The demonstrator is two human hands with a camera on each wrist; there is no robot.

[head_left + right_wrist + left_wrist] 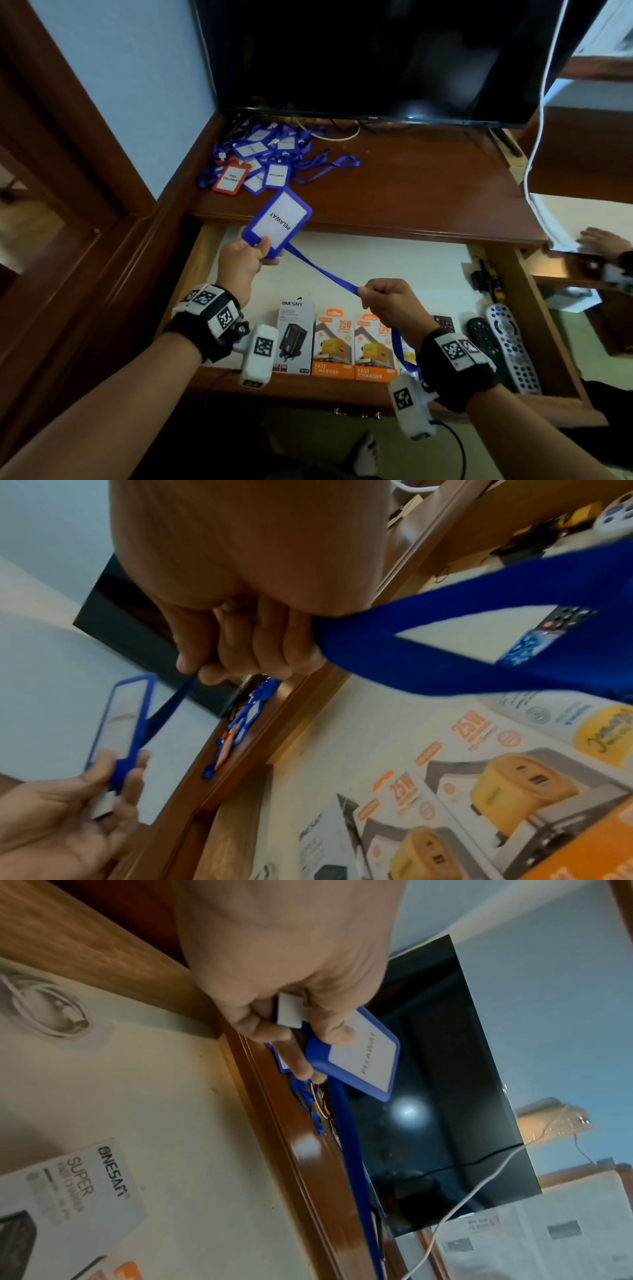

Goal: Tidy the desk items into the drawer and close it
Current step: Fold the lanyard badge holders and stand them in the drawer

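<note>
My left hand [251,255] pinches the lower end of a blue badge holder [279,219] marked PELAWAT, held above the open drawer [404,270]. Its blue lanyard [322,270] runs taut down to my right hand [380,298], which grips the strap in a fist, the rest of the loop hanging below the wrist [479,647]. The left wrist view shows thumb and fingers [294,1042] on the badge holder [359,1061]. A pile of badge holders with lanyards [263,157], one of them orange, lies at the desk's back left.
Inside the drawer lie charger boxes [346,342] along the front and remote controls [507,346] at the right. A dark TV screen [376,58] stands at the back of the desk [428,192]. Another person's hand [603,240] rests on papers at the far right.
</note>
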